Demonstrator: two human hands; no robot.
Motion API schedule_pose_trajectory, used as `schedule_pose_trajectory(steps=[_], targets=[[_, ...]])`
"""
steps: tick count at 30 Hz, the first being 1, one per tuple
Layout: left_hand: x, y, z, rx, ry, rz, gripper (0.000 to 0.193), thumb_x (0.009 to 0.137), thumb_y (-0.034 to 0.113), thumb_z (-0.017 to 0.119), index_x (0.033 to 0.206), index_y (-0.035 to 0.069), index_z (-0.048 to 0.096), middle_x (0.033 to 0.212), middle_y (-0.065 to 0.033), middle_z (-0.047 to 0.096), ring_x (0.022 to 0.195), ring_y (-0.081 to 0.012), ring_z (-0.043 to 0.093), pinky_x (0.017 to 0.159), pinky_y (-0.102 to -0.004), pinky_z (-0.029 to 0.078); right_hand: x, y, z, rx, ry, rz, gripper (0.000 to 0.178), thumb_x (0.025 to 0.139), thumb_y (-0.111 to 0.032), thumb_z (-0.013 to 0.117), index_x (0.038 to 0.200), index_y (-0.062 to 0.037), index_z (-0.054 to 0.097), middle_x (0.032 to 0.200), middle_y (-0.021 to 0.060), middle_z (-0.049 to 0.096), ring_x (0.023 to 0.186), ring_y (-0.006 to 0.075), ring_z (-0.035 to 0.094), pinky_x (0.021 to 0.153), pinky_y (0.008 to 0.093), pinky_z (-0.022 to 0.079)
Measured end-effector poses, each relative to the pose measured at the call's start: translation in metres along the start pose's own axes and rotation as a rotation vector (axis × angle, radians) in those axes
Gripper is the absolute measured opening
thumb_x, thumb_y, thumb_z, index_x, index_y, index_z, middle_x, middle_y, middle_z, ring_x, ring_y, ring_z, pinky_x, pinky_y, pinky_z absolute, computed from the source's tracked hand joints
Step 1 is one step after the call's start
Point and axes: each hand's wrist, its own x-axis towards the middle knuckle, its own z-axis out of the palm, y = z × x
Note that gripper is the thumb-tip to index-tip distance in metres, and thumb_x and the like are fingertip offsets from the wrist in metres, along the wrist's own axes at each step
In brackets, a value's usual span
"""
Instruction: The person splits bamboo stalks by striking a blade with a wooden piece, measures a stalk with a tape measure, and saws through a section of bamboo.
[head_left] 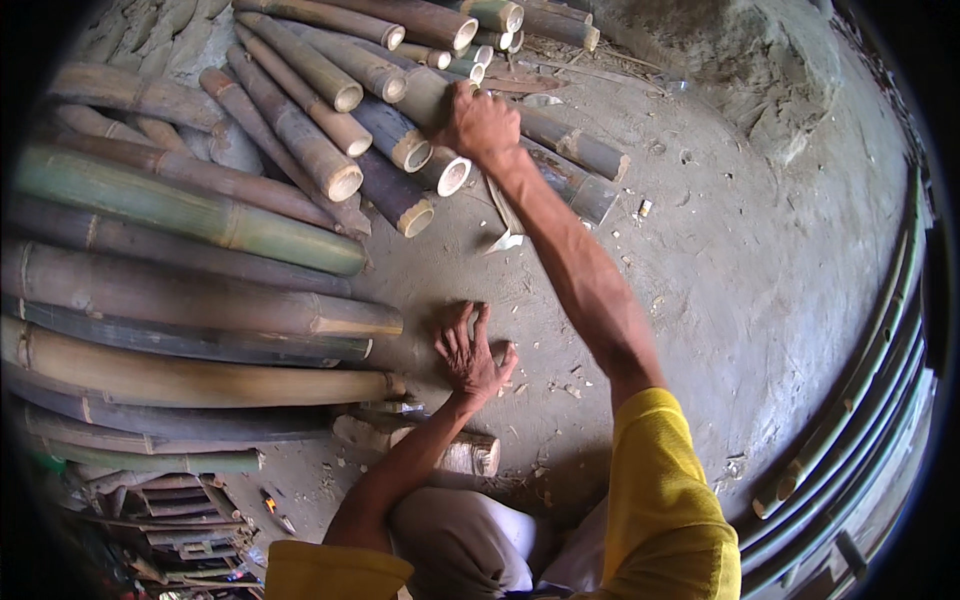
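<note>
My right hand (485, 122) reaches far out to the pile and is closed at the end of a grey-brown bamboo pole (424, 100). That pole's cut end is hidden behind my fingers. Around it lie other cut bamboo poles, among them a dark one (392, 132) and a pale-ended one (447, 170). My left hand (470, 352) is open, fingers spread, low over the floor and holding nothing. Closest to it are the ends of a tan bamboo pole (200, 372) and a brown bamboo pole (200, 290), both on its left.
A short log (470, 455) lies before my knees. Several long bamboo poles, one of them green (190, 200), are stacked at the left. More thin green poles (850, 410) line the right edge. An orange-handled tool (270, 502) lies at lower left. Chips are scattered over the floor (740, 290).
</note>
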Motion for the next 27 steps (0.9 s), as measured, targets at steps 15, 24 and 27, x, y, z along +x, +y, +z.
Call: schedule_pose_trajectory(steps=[15,24,27], targets=[[-0.002,-0.005,0.002,-0.040,0.012,0.014,0.075,0.069,0.045,0.061,0.133,0.012,0.038,0.134,-0.0137,0.034,0.119,-0.0329,0.032,0.099,-0.0566,0.018,-0.020,0.049,-0.045,1.052,-0.445,-0.097,0.062,0.078,-0.040,0.067,0.115,0.0074,0.054,0.090,0.0189,0.065,0.066,0.0233,0.065,0.054,0.0336,0.058],[-0.007,-0.014,0.000,-0.031,0.010,0.001,0.074,0.070,0.047,0.059,0.131,0.011,0.041,0.133,-0.0136,0.035,0.119,-0.0337,0.033,0.099,-0.0570,0.018,-0.125,0.074,-0.043,0.015,0.016,-0.183,0.082,0.063,-0.027,0.077,0.128,0.0000,0.034,0.106,0.0272,0.057,0.092,0.0422,0.060,0.078,0.0467,0.051],[-0.004,-0.007,0.003,-0.054,0.030,0.031,0.074,0.070,0.047,0.059,0.131,0.011,0.041,0.133,-0.0136,0.035,0.121,-0.0339,0.032,0.099,-0.0572,0.018,-0.133,0.074,-0.057,-0.070,0.016,-0.107,0.087,0.061,-0.027,0.080,0.129,-0.0019,0.033,0.111,0.0262,0.055,0.099,0.0414,0.058,0.081,0.0472,0.050]])
